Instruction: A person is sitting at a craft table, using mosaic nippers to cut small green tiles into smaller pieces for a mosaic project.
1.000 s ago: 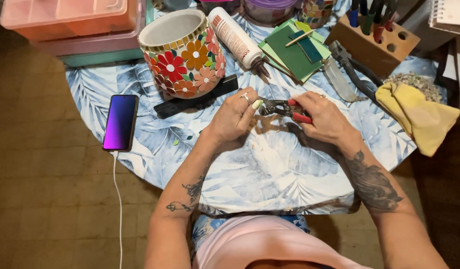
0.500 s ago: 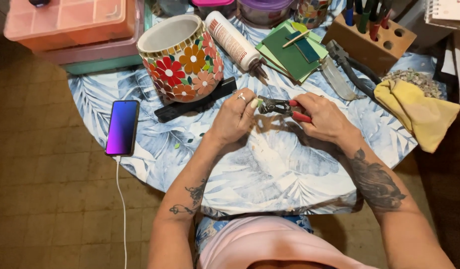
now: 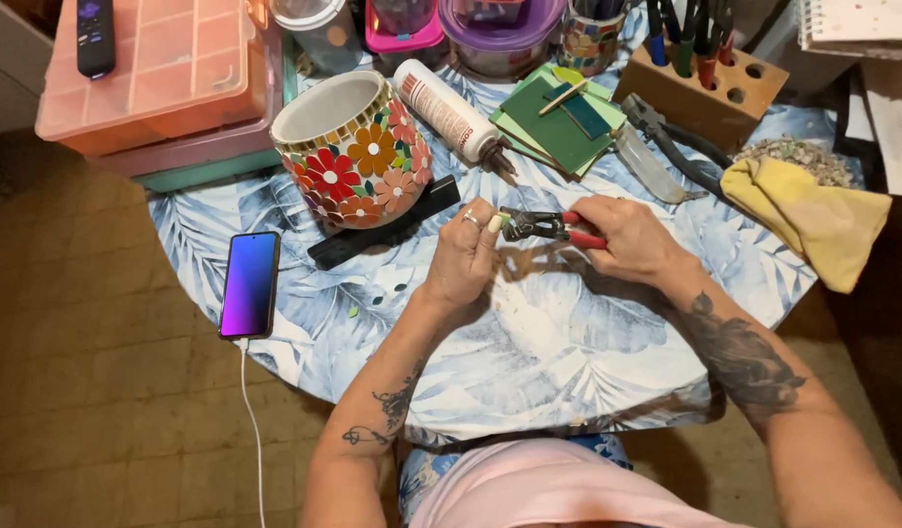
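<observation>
The person's right hand [image 3: 627,230] is wrapped around the red handles of a pair of nippers [image 3: 549,227], its fingers clamped together on them, so the tool sits level above the tabletop [image 3: 529,352]. The dark head of the nippers points at the left hand [image 3: 465,259], whose fingers are pinched shut on a small pale tile piece [image 3: 494,223] held right at the tool's head; whether the cutting edges already touch the piece is too fine to tell.

Taking the mosaic flower pot [image 3: 353,147] as the marker: the nippers and both hands are just to its right and a little nearer the person. The pot lies tilted on a black bar [image 3: 387,235] that runs under it. A white glue tube [image 3: 451,110] rests just right of the pot's rim, and beyond that lie green tile sheets [image 3: 553,127]. Further right of the pot stand a wooden tool block [image 3: 710,93] and a yellow cloth [image 3: 813,215]. Left of the pot lies a phone [image 3: 249,284] with a lit purple screen, its cable hanging off the edge. Behind the pot and to its left sits a pink compartment box [image 3: 167,73] with a black remote [image 3: 96,34] on it.
</observation>
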